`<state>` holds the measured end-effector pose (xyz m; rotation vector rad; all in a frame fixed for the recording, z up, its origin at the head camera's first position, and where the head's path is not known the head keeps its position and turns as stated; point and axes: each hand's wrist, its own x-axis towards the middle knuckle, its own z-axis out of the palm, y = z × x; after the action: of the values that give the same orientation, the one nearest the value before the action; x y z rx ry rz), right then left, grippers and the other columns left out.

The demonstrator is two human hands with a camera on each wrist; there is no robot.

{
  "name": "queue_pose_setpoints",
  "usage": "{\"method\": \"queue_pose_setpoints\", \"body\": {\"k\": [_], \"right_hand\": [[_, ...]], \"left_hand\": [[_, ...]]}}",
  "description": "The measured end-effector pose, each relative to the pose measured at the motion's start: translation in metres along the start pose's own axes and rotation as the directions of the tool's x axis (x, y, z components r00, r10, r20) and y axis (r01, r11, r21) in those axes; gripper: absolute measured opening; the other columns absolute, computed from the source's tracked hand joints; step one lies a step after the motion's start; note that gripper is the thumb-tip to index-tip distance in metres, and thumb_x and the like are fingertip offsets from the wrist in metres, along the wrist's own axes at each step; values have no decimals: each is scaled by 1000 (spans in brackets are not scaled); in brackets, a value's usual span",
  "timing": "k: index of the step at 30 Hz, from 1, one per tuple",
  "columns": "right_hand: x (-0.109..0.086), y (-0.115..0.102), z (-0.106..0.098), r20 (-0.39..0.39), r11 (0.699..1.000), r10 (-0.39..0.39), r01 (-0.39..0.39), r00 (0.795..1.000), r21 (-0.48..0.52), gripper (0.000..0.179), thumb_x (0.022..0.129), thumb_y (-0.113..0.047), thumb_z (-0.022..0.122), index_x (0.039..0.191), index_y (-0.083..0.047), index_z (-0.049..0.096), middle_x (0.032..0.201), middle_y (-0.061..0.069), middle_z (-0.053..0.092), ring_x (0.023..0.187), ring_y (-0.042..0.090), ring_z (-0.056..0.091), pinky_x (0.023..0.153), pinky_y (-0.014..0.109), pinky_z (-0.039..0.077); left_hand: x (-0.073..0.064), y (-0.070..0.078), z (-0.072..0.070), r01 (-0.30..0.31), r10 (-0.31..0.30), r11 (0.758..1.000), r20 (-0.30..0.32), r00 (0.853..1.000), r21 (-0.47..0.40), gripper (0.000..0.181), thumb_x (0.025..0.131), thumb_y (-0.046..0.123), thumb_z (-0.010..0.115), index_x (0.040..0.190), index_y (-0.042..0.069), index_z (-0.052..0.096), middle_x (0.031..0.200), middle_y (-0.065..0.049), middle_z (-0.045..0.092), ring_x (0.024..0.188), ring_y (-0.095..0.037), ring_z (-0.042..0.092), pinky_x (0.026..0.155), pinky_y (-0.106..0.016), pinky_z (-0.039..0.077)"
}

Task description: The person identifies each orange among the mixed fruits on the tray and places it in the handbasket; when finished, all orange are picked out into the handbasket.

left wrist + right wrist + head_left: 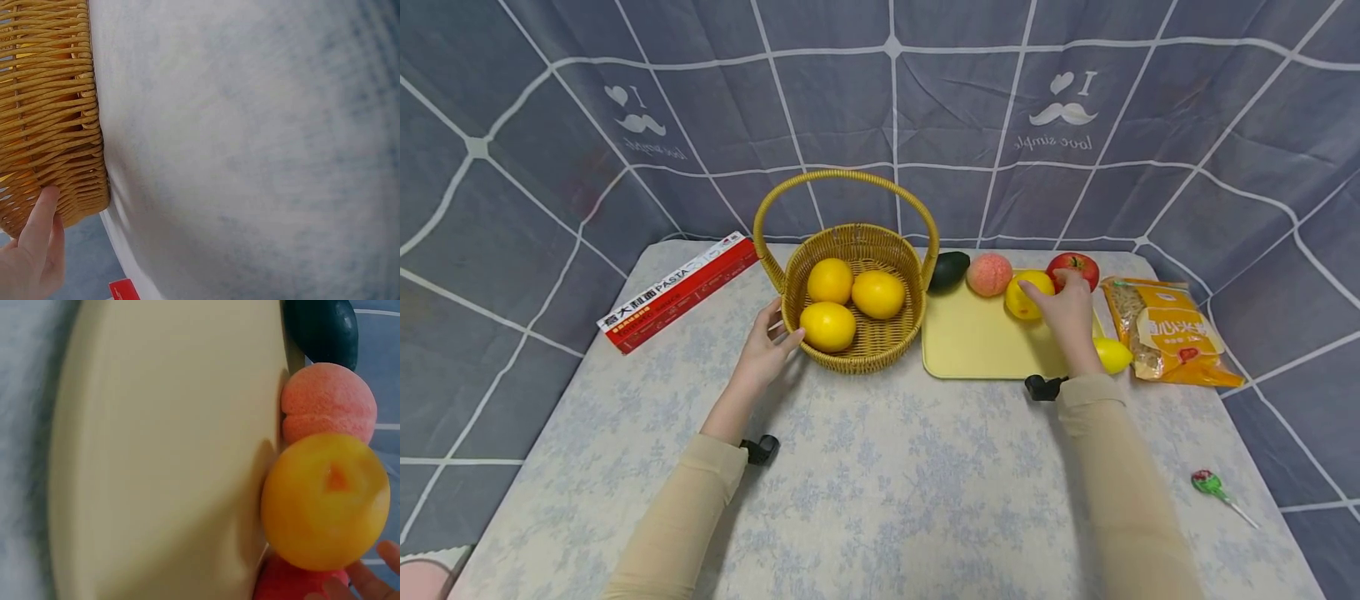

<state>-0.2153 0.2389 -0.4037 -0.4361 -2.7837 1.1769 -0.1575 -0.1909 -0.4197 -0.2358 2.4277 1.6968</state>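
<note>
A round yellow wicker basket (880, 364) with a tall handle holds three yellow fruits (878, 295). My left hand (764, 350) rests against the basket's left side, thumb and fingers spread over the outer weave. At the back of a pale yellow tray (973, 350) sits a yellow fruit with an orange spot (325, 500). My right hand (1067, 312) is at that fruit's right side, its thumb overlapping it in the head view, fingers spread at its edge in the right wrist view. A red apple (1078, 265) is partly behind this hand.
Left of the spotted fruit are a pink peach (989, 275) and a dark green avocado (949, 272). A lemon (1112, 356) lies by the right wrist. Further out are an orange snack bag (1172, 333), a lollipop (1208, 483) and a red pasta box (677, 292).
</note>
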Motion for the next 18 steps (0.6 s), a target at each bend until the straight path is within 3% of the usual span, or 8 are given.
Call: {"method": "queue_pose_setpoints", "body": {"k": [11,18], "right_hand": [[7,-2,14,15,994,108,-108,994,-14,84,90,-50,64,147,4,33,143,30,35,126,44,41,113,51,36],[10,-5,16,74,983,182,-179,980,-43,92,89,-49,65,148,10,24,148,35,25,128,48,39,115,53,34]], "left_hand": [[0,-1,0,-11,11,1000,9,1000,4,77,101,21,57,160,16,8,161,-16,23,147,-35,28,114,-49,39],[0,0,0,-9,9,1000,2,1000,4,76,101,20,57,160,16,8,161,-16,24,146,-35,29,114,-48,39]]}}
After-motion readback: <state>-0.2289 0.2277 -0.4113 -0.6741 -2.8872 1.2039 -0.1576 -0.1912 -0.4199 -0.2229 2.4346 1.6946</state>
